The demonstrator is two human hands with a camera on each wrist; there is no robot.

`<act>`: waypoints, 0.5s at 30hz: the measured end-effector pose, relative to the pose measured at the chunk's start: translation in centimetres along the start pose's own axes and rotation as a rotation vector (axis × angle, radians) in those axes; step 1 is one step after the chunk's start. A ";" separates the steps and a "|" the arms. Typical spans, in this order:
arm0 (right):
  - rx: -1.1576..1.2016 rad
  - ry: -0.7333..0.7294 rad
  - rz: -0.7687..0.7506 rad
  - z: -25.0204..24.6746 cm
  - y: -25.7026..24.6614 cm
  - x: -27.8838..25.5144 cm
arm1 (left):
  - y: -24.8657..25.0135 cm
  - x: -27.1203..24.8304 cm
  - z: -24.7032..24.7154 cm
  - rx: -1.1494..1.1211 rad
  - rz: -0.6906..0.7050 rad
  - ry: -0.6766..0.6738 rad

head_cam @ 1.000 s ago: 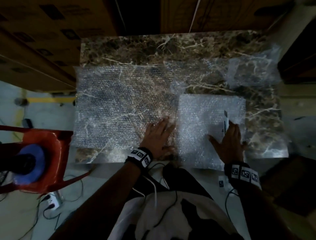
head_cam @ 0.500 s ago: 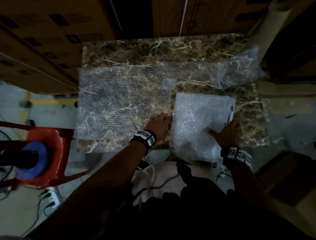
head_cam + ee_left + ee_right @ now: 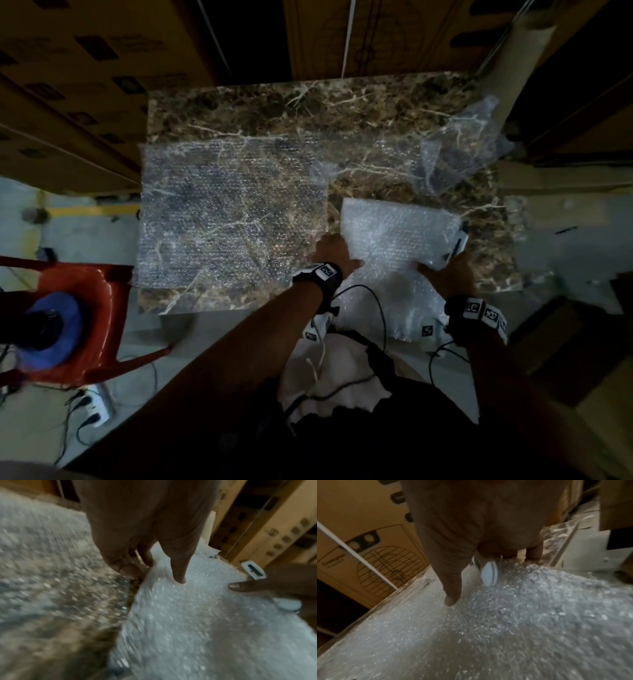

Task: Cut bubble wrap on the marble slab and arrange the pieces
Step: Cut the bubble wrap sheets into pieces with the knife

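A white stack of cut bubble wrap pieces (image 3: 394, 240) lies at the front right of the brown marble slab (image 3: 308, 109) and hangs over its front edge. My left hand (image 3: 334, 250) pinches the stack's left edge, thumb on top (image 3: 178, 574) and fingers curled at the edge. My right hand (image 3: 445, 270) grips a white cutter (image 3: 457, 243) at the stack's right edge, its thumb pressing on the wrap (image 3: 452, 599). The cutter's end (image 3: 489, 574) shows under the palm. A large single sheet of bubble wrap (image 3: 233, 219) covers the slab's left half.
A crumpled clear piece of wrap (image 3: 462, 147) lies at the slab's back right, beside a leaning cardboard tube (image 3: 507, 68). Cardboard boxes (image 3: 85, 85) stand behind and to the left. A red chair (image 3: 85, 308) with a blue object is at the left.
My left hand left the large sheet and took the stack's left edge. Both hands drew the stack nearer, so more of it overhangs the front edge.
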State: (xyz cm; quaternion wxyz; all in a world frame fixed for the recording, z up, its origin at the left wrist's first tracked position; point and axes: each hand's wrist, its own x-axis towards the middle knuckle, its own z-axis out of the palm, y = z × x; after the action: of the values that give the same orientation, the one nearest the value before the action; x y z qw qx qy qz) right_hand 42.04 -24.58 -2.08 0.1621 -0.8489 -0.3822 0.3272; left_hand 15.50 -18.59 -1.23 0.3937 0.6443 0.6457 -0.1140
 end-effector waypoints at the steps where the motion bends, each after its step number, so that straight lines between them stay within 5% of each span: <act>1: 0.048 0.002 0.016 -0.3 0.4 -0.3 | 0.4 0.0 0.2 -0.069 -0.005 -0.012; 4: 0.182 0.038 0.023 -1.3 1.7 -0.8 | 1.3 -0.4 -0.1 -0.307 -0.018 -0.039; 9: 0.130 0.011 -0.001 -2.7 2.2 -0.7 | 0.8 0.4 -2.4 -0.786 0.023 -0.391; 12: -0.025 -0.037 -0.069 -2.6 1.4 -0.1 | 0.7 0.5 -3.8 -0.479 0.129 -0.366; 15: -0.343 0.050 -0.174 -3.0 0.3 0.8 | 0.5 0.8 -3.2 -0.079 0.031 -0.255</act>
State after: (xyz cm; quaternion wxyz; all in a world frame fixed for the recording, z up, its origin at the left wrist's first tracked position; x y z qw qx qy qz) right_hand 44.60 -24.20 -0.39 0.0521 -0.8356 -0.5002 0.2209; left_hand 14.91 -15.83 0.55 0.4993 0.6184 0.5845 -0.1633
